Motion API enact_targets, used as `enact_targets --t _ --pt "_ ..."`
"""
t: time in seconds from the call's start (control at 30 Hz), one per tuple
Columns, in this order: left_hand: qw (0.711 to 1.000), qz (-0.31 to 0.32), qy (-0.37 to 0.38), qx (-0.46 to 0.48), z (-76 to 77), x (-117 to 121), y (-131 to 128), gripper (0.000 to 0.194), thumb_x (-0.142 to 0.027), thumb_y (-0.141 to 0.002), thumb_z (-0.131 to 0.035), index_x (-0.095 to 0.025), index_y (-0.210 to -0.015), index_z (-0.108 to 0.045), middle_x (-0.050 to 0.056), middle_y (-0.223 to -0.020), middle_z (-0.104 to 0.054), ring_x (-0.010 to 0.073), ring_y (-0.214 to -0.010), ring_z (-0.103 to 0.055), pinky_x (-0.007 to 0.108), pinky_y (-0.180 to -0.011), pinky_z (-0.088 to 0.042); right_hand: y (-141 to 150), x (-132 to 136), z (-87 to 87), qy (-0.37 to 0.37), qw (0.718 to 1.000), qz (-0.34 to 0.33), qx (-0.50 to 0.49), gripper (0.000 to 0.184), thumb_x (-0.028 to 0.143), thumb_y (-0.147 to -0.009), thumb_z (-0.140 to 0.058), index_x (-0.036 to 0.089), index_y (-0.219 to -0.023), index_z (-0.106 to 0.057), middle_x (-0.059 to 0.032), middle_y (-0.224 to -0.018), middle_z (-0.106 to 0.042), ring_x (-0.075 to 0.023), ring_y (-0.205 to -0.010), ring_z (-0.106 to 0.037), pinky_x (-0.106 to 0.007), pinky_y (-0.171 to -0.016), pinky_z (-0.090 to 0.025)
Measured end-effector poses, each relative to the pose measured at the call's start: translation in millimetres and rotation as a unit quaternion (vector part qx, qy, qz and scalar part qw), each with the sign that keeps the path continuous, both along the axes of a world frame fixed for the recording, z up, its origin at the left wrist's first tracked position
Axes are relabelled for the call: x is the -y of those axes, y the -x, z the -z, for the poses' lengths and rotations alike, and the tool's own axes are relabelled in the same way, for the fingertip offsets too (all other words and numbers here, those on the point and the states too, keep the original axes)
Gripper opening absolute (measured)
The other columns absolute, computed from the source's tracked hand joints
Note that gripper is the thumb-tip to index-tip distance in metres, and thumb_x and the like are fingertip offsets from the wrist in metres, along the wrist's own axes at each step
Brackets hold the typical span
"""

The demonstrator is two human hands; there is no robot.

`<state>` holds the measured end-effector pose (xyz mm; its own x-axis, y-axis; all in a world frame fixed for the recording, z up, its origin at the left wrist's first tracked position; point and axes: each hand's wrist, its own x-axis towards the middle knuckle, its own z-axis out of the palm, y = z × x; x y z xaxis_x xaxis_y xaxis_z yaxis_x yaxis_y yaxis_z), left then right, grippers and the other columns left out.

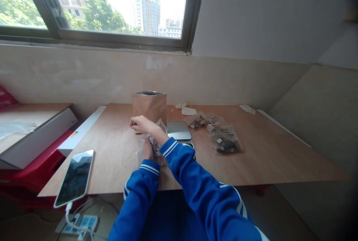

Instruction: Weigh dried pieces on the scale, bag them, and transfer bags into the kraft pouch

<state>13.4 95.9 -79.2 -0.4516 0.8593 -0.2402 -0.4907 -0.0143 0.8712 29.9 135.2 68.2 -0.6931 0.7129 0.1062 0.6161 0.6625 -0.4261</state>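
Observation:
My left hand (148, 149) is closed on a clear plastic bag (157, 148) with small dark pieces in it, low over the table. My right hand (143, 124) reaches across above it, its fingers curled together at the left; anything between them is too small to make out. Just behind that hand stands an upright brown kraft pouch (149, 105) with its top open. A small scale (179, 131) with a silver plate lies to the right, partly covered by my right sleeve.
Several zip bags of dark and tan pieces (225, 143) lie right of the scale. A white card (188, 111) and paper scraps (247, 109) lie farther back. A phone (75, 176) on a charging cable overhangs the left front edge, above a power strip (81, 223).

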Motion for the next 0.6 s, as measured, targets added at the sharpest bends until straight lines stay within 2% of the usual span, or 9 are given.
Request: enact_targets --t 0.03,0.1,0.2,0.27,0.33,0.47,0.6 --pt "1.000 0.002 -0.002 -0.003 2.8 0.4 -0.5 0.030 -0.036 -0.092 -0.052 -0.014 -0.104 -0.067 0.009 -0.106 -0.068 0.0212 -0.096 -0.065 0.038 -0.087 -0.052 -3.2 -7.4 -15.3 -0.030 0.997 0.001 -0.074 0.015 0.014 -0.091 -0.054 0.017 -0.101 -0.064 -0.0043 -0.100 -0.070 -0.0137 -0.090 -0.064 -0.022 -0.080 -0.048" --pt "1.000 0.005 -0.004 -0.010 7.7 -0.6 -0.4 0.030 -0.037 -0.090 -0.050 -0.015 -0.089 -0.071 0.008 -0.093 -0.072 0.0208 -0.090 -0.067 0.035 -0.086 -0.052 -12.7 -21.5 -44.7 -0.112 0.973 0.026 -0.200 0.014 0.016 -0.093 -0.051 0.017 -0.100 -0.063 -0.0043 -0.103 -0.069 -0.0134 -0.094 -0.063 -0.022 -0.084 -0.046" --pt "1.000 0.007 -0.010 -0.014 12.5 -3.5 1.4 0.030 -0.038 -0.087 -0.050 -0.017 -0.084 -0.071 0.007 -0.088 -0.074 0.0203 -0.087 -0.069 0.034 -0.084 -0.053 -32.9 -39.6 -70.3 -0.204 0.937 0.103 -0.264 0.016 0.017 -0.095 -0.047 0.019 -0.100 -0.062 -0.0048 -0.105 -0.068 -0.0168 -0.102 -0.059 -0.027 -0.090 -0.044" --pt "1.000 0.005 -0.011 -0.016 13.5 -4.4 2.3 0.030 -0.038 -0.086 -0.050 -0.016 -0.085 -0.071 0.007 -0.087 -0.074 0.0204 -0.086 -0.070 0.034 -0.083 -0.053 -47.0 -49.4 -70.4 -0.220 0.931 0.142 -0.255 0.015 0.017 -0.094 -0.049 0.019 -0.098 -0.063 -0.0057 -0.104 -0.068 -0.0188 -0.103 -0.058 -0.029 -0.091 -0.044" --pt "1.000 0.001 -0.008 -0.018 12.8 -4.1 2.6 0.031 -0.038 -0.086 -0.051 -0.015 -0.084 -0.071 0.007 -0.085 -0.074 0.0206 -0.084 -0.070 0.034 -0.083 -0.053 -58.3 -57.2 -60.6 -0.207 0.934 0.161 -0.242 0.015 0.017 -0.094 -0.050 0.019 -0.097 -0.064 -0.0064 -0.103 -0.069 -0.0192 -0.102 -0.059 -0.030 -0.091 -0.044" --pt "1.000 -0.003 -0.005 -0.016 7.6 -1.3 1.5 0.029 -0.034 -0.086 -0.050 -0.015 -0.081 -0.072 0.007 -0.082 -0.074 0.0199 -0.081 -0.070 0.034 -0.086 -0.052 -68.2 -67.1 -39.3 -0.165 0.936 0.166 -0.262 0.021 0.023 -0.097 -0.045 0.019 -0.099 -0.066 -0.0065 -0.105 -0.070 -0.0177 -0.099 -0.062 -0.029 -0.090 -0.046" --pt "1.000 0.005 -0.014 -0.002 2.8 1.3 -0.4 0.031 -0.034 -0.089 -0.046 -0.016 -0.084 -0.072 0.008 -0.085 -0.075 0.0202 -0.082 -0.072 0.035 -0.086 -0.054 -69.0 -63.3 -40.3 -0.181 0.938 0.143 -0.260 0.028 0.022 -0.098 -0.040 0.018 -0.110 -0.065 -0.0093 -0.115 -0.067 -0.0190 -0.109 -0.058 -0.031 -0.097 -0.042"
